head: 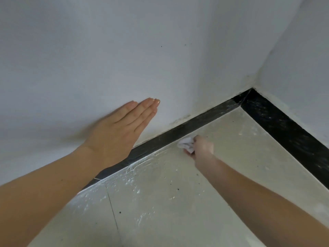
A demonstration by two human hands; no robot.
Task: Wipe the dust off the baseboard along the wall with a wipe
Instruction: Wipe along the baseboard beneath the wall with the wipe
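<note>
A black baseboard [204, 117] runs along the foot of the white wall from lower left up to the room corner, then continues down the right-hand wall. It carries pale dust streaks near the corner. My right hand [203, 147] grips a crumpled white wipe [186, 144] and holds it against the lower edge of the baseboard, about midway along. My left hand [121, 127] lies flat on the wall above the baseboard, fingers straight and together.
The white wall [124, 50] fills the upper view and meets a second wall [302, 68] at the corner on the right. The pale tiled floor [178, 193] has white specks, a few dark spots and a thin grout line.
</note>
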